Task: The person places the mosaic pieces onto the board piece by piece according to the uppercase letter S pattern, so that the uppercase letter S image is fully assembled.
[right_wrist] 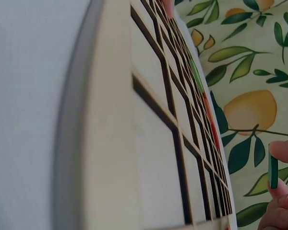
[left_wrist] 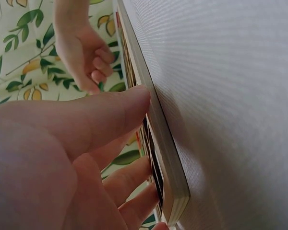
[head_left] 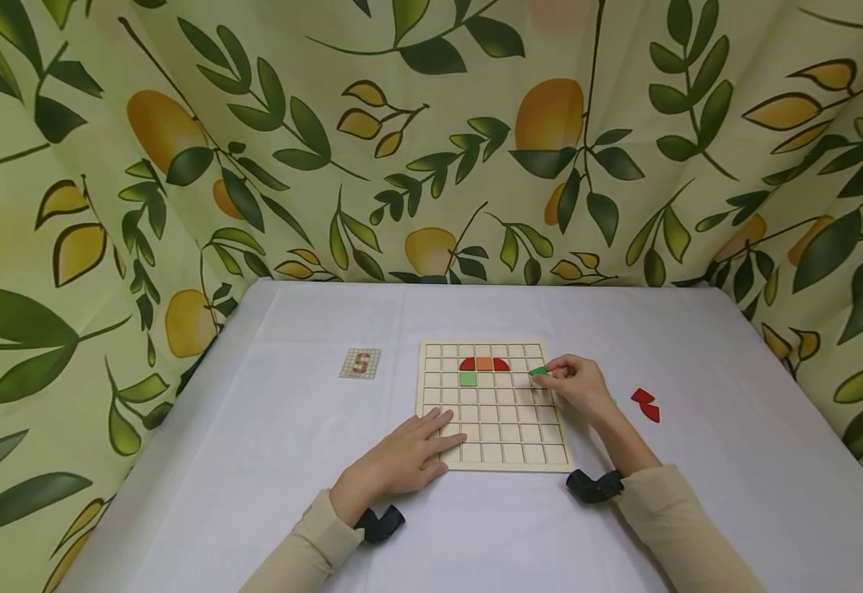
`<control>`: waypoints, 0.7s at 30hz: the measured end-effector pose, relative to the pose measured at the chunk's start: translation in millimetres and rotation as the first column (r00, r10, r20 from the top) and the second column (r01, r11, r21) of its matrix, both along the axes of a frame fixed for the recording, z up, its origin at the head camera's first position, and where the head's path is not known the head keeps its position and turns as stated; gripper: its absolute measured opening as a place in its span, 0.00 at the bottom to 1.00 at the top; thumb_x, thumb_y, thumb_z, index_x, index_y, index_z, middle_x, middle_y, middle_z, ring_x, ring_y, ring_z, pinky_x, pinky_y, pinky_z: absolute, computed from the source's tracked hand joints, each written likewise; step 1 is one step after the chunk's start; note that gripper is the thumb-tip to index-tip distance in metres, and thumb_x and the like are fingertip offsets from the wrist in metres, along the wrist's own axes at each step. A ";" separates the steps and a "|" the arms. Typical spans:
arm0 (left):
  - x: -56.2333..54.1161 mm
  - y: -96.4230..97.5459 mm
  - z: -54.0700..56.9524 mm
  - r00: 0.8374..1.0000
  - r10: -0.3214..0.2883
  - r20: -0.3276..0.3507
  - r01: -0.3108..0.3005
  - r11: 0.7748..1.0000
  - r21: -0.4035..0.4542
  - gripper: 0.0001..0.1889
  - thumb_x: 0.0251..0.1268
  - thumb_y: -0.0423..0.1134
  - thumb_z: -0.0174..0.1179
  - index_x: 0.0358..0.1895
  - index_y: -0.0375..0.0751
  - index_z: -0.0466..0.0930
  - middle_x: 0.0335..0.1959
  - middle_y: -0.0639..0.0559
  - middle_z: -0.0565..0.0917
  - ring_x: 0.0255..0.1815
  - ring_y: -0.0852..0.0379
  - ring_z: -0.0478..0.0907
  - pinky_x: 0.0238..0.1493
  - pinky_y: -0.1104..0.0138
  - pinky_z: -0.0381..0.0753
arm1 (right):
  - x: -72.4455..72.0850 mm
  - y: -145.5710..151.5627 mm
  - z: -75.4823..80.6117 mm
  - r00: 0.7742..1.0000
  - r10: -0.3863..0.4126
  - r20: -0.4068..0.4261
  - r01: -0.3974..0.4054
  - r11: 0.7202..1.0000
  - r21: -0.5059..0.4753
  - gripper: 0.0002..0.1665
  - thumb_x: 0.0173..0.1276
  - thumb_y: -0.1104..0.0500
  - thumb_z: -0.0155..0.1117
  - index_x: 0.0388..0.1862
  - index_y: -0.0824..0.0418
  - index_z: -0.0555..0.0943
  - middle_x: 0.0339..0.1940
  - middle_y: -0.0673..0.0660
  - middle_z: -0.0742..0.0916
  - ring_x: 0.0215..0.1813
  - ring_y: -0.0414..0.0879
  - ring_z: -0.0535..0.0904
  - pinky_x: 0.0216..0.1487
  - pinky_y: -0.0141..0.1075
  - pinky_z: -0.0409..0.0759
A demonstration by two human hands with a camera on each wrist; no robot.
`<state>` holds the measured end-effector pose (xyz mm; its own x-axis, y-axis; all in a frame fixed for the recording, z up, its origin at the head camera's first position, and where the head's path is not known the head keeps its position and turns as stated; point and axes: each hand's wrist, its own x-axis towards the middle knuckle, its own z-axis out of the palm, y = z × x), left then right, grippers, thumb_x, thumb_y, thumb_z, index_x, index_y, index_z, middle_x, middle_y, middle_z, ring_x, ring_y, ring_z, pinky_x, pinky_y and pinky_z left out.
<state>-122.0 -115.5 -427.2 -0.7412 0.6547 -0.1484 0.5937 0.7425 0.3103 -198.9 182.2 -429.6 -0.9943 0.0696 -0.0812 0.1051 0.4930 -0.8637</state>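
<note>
A square wooden grid board (head_left: 506, 416) lies on the white table. In its upper rows sit a red quarter-round tile (head_left: 468, 364), an orange square tile (head_left: 484, 363), another red tile (head_left: 501, 365) and, below the first, a light green square tile (head_left: 468, 379). My right hand (head_left: 580, 385) pinches a dark green tile (right_wrist: 273, 166) between thumb and fingertips, over the board's right edge. My left hand (head_left: 405, 453) rests with spread, fairly straight fingers on the lower left corner of the board, its thumb (left_wrist: 129, 103) along the near edge.
Two red tiles (head_left: 650, 411) lie on the table right of the board. A small pattern card (head_left: 361, 363) with an S-like figure lies to the left. A leaf-printed curtain (head_left: 431, 165) rises behind the table. Black devices are strapped to both wrists.
</note>
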 end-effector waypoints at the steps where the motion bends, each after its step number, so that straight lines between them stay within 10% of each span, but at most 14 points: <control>1: -0.1 -0.1 0.0 1.000 0.001 0.002 -0.001 1.000 0.001 0.25 0.73 0.46 0.50 0.71 0.56 0.65 0.77 0.46 0.59 0.80 0.46 0.53 0.79 0.52 0.56 | -0.1 -1.3 -0.4 1.000 -0.003 0.009 0.003 1.000 -0.003 0.19 0.58 0.60 0.70 0.41 0.73 0.78 0.21 0.45 0.71 0.24 0.34 0.64 0.22 0.25 0.65; 15: 0.0 -0.6 -0.5 1.000 0.002 0.015 -0.002 1.000 -0.005 0.25 0.73 0.47 0.50 0.71 0.57 0.65 0.78 0.48 0.58 0.81 0.46 0.51 0.79 0.52 0.56 | 2.1 -24.5 -2.1 0.997 -0.006 0.078 0.009 0.999 -0.038 0.18 0.58 0.57 0.71 0.41 0.68 0.79 0.21 0.45 0.72 0.23 0.36 0.65 0.24 0.30 0.68; 21: -0.6 -0.3 -1.5 1.000 0.002 0.003 -0.002 1.000 -0.006 0.25 0.73 0.47 0.50 0.72 0.57 0.65 0.78 0.48 0.58 0.80 0.46 0.52 0.79 0.52 0.57 | 3.7 -34.3 -2.6 0.996 -0.005 0.091 0.008 1.000 -0.027 0.19 0.57 0.54 0.73 0.40 0.66 0.79 0.20 0.45 0.73 0.25 0.39 0.67 0.44 0.46 0.74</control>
<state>-122.7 -115.7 -428.7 -0.7422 0.6521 -0.1547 0.5909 0.7456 0.3082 -195.2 147.9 -432.2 -0.9822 0.0726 -0.1735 0.1872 0.4683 -0.8635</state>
